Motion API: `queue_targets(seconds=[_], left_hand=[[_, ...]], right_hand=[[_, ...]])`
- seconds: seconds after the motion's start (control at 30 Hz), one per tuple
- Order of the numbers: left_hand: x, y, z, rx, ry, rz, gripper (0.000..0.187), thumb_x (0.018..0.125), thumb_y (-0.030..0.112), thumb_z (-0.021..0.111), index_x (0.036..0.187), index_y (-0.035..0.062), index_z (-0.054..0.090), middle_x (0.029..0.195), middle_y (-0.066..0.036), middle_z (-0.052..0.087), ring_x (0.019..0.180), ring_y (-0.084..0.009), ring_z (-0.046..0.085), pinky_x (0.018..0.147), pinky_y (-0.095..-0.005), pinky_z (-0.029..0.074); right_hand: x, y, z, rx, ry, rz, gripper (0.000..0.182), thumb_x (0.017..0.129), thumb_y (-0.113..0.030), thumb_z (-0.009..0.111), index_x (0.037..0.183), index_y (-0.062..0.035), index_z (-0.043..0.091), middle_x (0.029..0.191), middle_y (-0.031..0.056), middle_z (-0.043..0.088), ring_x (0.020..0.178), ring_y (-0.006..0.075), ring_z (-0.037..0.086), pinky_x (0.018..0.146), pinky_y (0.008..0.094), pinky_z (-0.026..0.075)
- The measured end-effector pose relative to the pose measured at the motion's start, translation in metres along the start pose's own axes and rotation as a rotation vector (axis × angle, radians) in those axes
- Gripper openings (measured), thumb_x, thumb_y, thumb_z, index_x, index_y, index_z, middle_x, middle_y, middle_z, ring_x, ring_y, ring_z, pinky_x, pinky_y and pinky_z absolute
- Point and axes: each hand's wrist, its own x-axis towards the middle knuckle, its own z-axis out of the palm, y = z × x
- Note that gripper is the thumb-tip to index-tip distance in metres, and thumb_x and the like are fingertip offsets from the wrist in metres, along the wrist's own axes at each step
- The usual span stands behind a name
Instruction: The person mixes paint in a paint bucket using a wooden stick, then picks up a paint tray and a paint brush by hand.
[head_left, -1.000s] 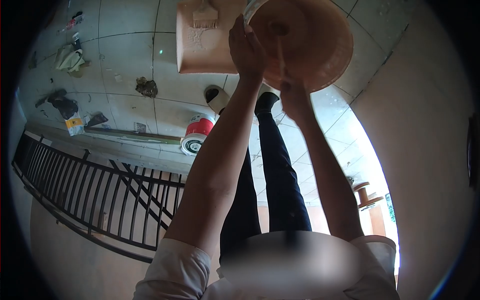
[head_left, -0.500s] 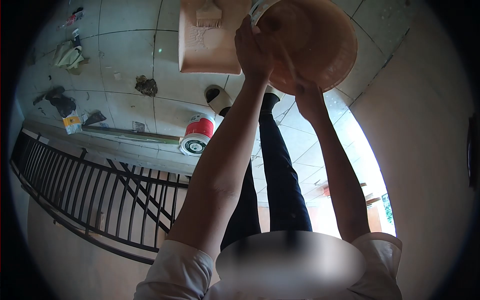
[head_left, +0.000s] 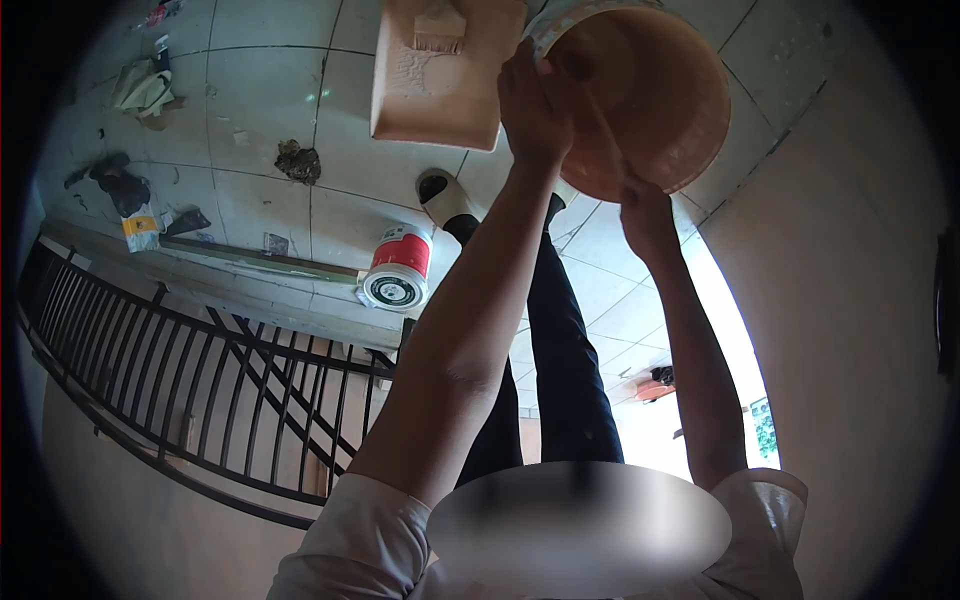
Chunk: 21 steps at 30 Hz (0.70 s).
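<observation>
A large round bucket with orange-brown contents or inner coating is tilted toward me at the top of the view. My left hand grips its whitish rim on the left side. At the near edge, my right hand is closed around the end of a thin stick that reaches into the bucket; its far end is hard to make out. Left of the bucket lies a shallow orange-brown tray, with a wide brush resting in it.
On the tiled floor stands a white and red paint tub near my feet. Debris, crumpled wrapping and a dark item lie to the left. A black railing runs at lower left; a wall rises at right.
The bucket, tray and both hands appear slightly farther right in the view, and the floor items have shifted too. Both hands keep their holds.
</observation>
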Motion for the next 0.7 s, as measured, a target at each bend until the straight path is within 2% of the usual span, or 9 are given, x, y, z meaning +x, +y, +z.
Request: queue_targets(seconds=[0.03,0.2,0.27,0.4,0.43,0.53,0.57,0.6,0.7], left_hand=[[-0.001,0.001,0.001,-0.004,-0.014,-0.033,0.042,0.104,0.026,0.042,0.132,-0.0028,0.053,0.118,-0.026,0.061,0.110,-0.0446,0.059,0.095,-0.0499,0.047],[-0.002,0.002,0.002,0.022,0.007,-0.002,0.040,0.104,0.024,0.041,0.132,-0.0026,0.052,0.119,-0.026,0.061,0.107,-0.0448,0.058,0.093,-0.0503,0.047],[-0.001,0.003,0.001,0.015,0.004,-0.011,0.040,0.104,0.023,0.040,0.132,-0.0027,0.052,0.119,-0.026,0.060,0.107,-0.0448,0.058,0.092,-0.0506,0.047],[0.000,0.005,0.001,0.005,-0.017,-0.054,0.040,0.104,0.023,0.040,0.132,-0.0026,0.052,0.118,-0.026,0.060,0.105,-0.0445,0.058,0.091,-0.0511,0.047],[0.001,0.006,0.001,-0.006,-0.020,-0.089,0.040,0.104,0.024,0.040,0.132,-0.0026,0.051,0.117,-0.026,0.060,0.105,-0.0447,0.057,0.091,-0.0511,0.047],[-0.001,0.004,0.002,-0.020,-0.040,-0.089,0.044,0.101,0.024,0.044,0.134,-0.0032,0.050,0.120,-0.027,0.057,0.107,-0.0462,0.054,0.092,-0.0532,0.046],[-0.001,0.003,0.001,-0.021,-0.043,-0.097,0.044,0.101,0.024,0.044,0.134,-0.0032,0.050,0.120,-0.027,0.057,0.107,-0.0462,0.054,0.092,-0.0532,0.046],[-0.001,0.002,0.002,-0.002,-0.031,-0.074,0.042,0.102,0.025,0.043,0.133,-0.0028,0.051,0.118,-0.026,0.058,0.106,-0.0457,0.055,0.092,-0.0524,0.046],[-0.004,0.000,0.005,0.008,-0.009,-0.036,0.041,0.103,0.026,0.041,0.131,-0.0023,0.052,0.116,-0.025,0.060,0.105,-0.0454,0.057,0.092,-0.0518,0.046]], right_hand=[[-0.004,-0.012,-0.017,-0.021,-0.134,0.201,0.044,0.098,-0.005,0.050,0.142,-0.0042,0.054,0.126,0.0274,0.063,0.117,0.0398,0.062,0.099,0.0444,0.050],[0.031,0.002,-0.018,-0.046,-0.037,0.181,0.043,0.098,-0.016,0.048,0.139,-0.0043,0.057,0.105,0.0307,0.067,0.099,0.0415,0.069,0.084,0.0450,0.052],[0.045,-0.009,-0.003,0.011,-0.059,0.047,0.043,0.097,-0.015,0.050,0.138,-0.0032,0.058,0.097,0.0314,0.065,0.090,0.0424,0.068,0.078,0.0454,0.051],[0.006,-0.014,0.018,-0.003,-0.086,0.002,0.040,0.100,-0.013,0.051,0.139,-0.0038,0.056,0.107,0.0315,0.065,0.104,0.0457,0.065,0.084,0.0453,0.052],[-0.004,-0.017,0.010,-0.034,-0.137,0.120,0.040,0.100,-0.009,0.050,0.139,-0.0076,0.058,0.115,0.0308,0.065,0.114,0.0444,0.061,0.094,0.0464,0.051],[-0.013,-0.004,-0.011,-0.030,-0.076,0.218,0.042,0.100,-0.012,0.048,0.141,-0.0112,0.056,0.114,0.0292,0.066,0.110,0.0434,0.064,0.092,0.0476,0.052],[-0.003,-0.011,-0.016,-0.053,-0.055,0.257,0.035,0.100,-0.016,0.047,0.132,-0.0084,0.062,0.107,0.0275,0.068,0.104,0.0432,0.066,0.086,0.0484,0.053],[0.012,-0.014,-0.023,-0.047,-0.155,0.298,0.031,0.100,-0.019,0.047,0.118,-0.0019,0.065,0.099,0.0271,0.069,0.098,0.0442,0.068,0.080,0.0489,0.052],[0.037,-0.043,-0.014,0.197,-0.168,0.457,0.028,0.099,-0.019,0.049,0.106,0.0031,0.064,0.094,0.0280,0.068,0.097,0.0466,0.066,0.077,0.0494,0.050]])
